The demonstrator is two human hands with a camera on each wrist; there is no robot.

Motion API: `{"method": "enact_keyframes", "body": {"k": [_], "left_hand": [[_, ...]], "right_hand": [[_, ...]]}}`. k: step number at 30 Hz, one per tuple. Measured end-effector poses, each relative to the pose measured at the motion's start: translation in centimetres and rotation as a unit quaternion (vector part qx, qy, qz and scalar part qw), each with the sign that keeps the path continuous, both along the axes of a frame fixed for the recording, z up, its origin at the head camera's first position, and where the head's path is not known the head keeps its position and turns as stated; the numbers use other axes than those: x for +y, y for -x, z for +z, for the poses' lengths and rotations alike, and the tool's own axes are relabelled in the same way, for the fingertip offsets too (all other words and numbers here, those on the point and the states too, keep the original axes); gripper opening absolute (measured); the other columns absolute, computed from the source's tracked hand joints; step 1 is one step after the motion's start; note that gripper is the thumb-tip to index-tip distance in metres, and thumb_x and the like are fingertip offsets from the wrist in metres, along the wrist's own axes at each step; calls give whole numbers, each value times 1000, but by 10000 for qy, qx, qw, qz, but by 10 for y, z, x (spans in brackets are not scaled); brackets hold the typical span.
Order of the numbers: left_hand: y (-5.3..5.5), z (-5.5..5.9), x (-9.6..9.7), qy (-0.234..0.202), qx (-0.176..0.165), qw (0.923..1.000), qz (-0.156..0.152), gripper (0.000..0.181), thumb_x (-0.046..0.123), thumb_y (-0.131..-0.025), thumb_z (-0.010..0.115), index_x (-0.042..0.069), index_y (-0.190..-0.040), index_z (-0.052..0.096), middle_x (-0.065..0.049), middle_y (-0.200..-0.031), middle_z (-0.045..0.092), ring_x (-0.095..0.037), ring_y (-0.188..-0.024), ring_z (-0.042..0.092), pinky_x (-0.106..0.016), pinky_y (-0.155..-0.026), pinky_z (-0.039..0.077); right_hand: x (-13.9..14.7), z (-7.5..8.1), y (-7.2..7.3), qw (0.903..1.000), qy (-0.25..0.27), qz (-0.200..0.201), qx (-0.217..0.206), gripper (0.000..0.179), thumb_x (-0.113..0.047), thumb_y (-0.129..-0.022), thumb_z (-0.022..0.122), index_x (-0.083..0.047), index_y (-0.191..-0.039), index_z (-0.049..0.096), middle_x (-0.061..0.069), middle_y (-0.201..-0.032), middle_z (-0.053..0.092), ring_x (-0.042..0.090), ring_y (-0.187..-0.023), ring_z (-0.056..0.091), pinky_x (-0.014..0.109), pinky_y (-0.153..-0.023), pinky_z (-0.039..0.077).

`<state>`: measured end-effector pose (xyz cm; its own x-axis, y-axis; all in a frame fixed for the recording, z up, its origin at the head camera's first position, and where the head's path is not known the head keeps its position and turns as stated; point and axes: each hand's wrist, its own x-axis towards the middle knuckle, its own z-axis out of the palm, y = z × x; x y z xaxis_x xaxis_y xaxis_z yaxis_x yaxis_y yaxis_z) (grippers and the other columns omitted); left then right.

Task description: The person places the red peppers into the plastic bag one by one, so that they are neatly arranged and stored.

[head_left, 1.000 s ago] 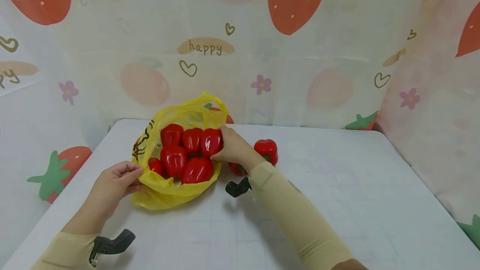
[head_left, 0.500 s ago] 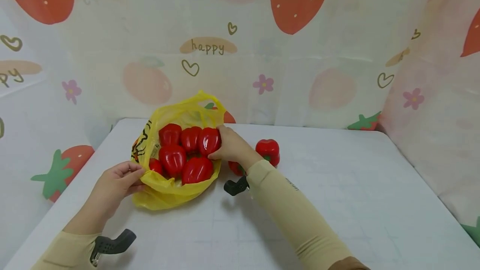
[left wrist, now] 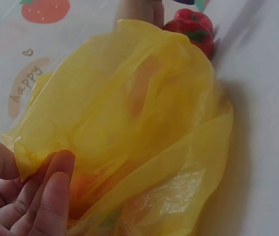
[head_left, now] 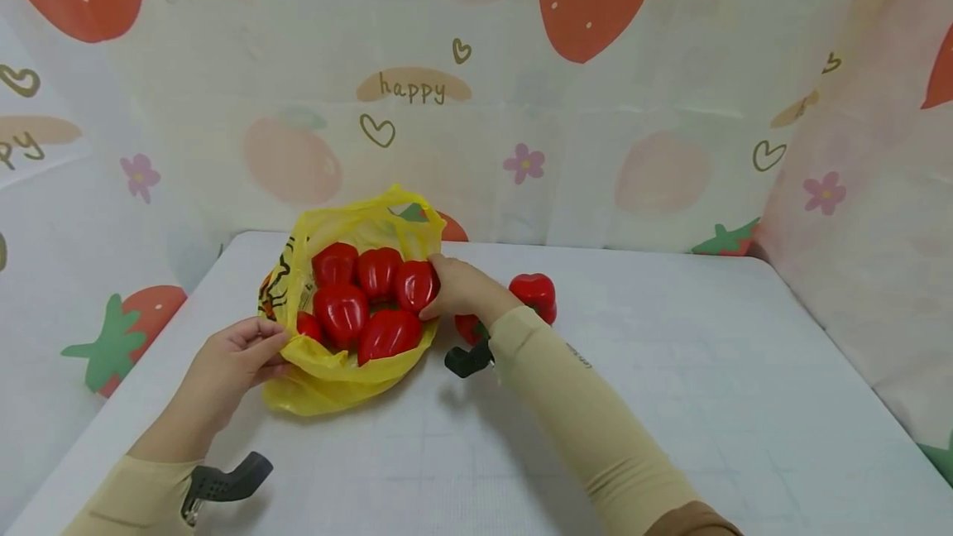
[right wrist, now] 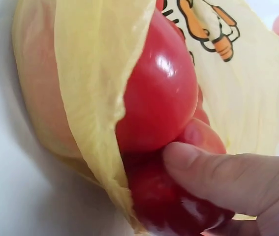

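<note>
A yellow plastic bag (head_left: pixel 328 399) lies with its mouth facing me, left of the table's middle. Several glossy red bell peppers (head_left: pixel 341 314) fill its mouth. At the bag's left rim my left hand (head_left: pixel 232 366) pinches the thin plastic between thumb and fingers; the left wrist view shows the bag's edge (left wrist: pixel 23 167) caught there. My right hand (head_left: pixel 471 288) holds a red bell pepper (head_left: pixel 418 286) at the right side of the mouth. In the right wrist view the thumb (right wrist: pixel 183 156) presses on that pepper (right wrist: pixel 164 201), while the other fingers are mostly hidden.
Two more red bell peppers, one nearer (head_left: pixel 467 327) and one farther (head_left: pixel 534 294), lie outside the bag, partly behind my right forearm. The white table (head_left: pixel 670 370) meets a strawberry-printed cloth (head_left: pixel 566 205) at its back edge.
The pepper in my right hand sits slightly lower against the others, and the bag's right upper rim has sagged a little. My left hand keeps its pinch on the bag.
</note>
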<state>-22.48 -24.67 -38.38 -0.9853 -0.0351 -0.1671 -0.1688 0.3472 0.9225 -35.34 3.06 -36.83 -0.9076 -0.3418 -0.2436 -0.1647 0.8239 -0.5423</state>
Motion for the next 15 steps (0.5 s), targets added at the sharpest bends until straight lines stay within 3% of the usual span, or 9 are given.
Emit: {"method": "enact_keyframes", "body": {"k": [5, 11, 15], "left_hand": [[0, -1, -1, -24, 32, 10000, -32, 44, 40, -89, 55, 2, -112, 52, -13, -108, 54, -11, -83, 62, -20, -75, 52], [0, -1, -1, -91, 26, 9999, -39, 42, 39, -90, 55, 2, -110, 53, -8, -103, 55, -11, -82, 62, -20, -75, 52], [-1, 0, -1, -97, 14, 9999, -43, 42, 38, -90, 55, 2, -111, 52, -6, -102, 56, -11, -82, 62, -20, -75, 52]], "right_hand": [[1, 0, 0, 10000, -89, 28, 7, 94, -29, -64, 83, -18, -140, 29, 0, -125, 48, 18, -110, 44, 39, -82, 51], [3, 0, 4, 9992, 73, 5, 400, 88, -27, -61, 84, -16, -133, 35, 0, -116, 50, 18, -103, 47, 37, -74, 54], [4, 4, 8, 9973, 330, -62, 652, 88, -28, -62, 84, -16, -133, 35, 0, -118, 50, 19, -105, 47, 38, -76, 54]]}}
